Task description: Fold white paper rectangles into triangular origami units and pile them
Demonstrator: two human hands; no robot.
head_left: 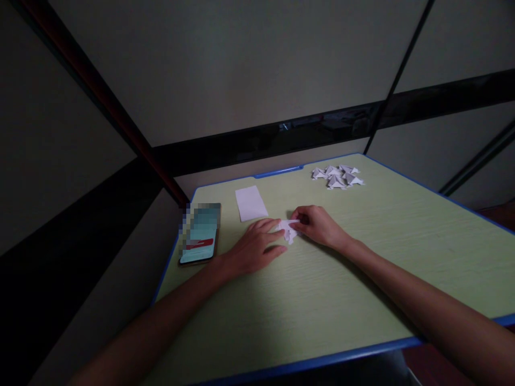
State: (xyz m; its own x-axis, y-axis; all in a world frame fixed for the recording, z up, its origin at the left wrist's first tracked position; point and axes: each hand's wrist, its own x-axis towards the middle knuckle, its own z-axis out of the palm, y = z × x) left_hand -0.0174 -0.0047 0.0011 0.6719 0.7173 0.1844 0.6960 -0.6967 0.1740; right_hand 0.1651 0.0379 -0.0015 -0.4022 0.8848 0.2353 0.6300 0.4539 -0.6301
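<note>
Folded paper [287,226] lies between near and far edges of tabletop [382,225]. Right hand [318,225] pinches its right side; left hand [257,246], splayed, touches its left. Phone [205,228] by left edge; figures [336,182] near far right corner.

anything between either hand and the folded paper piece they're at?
Nothing visible. The right hand pinches the right side of the folded paper piece, and the left hand has fingertips at its left edge. The white sheet and phone lie off to the left, clear of both contacts.
</note>
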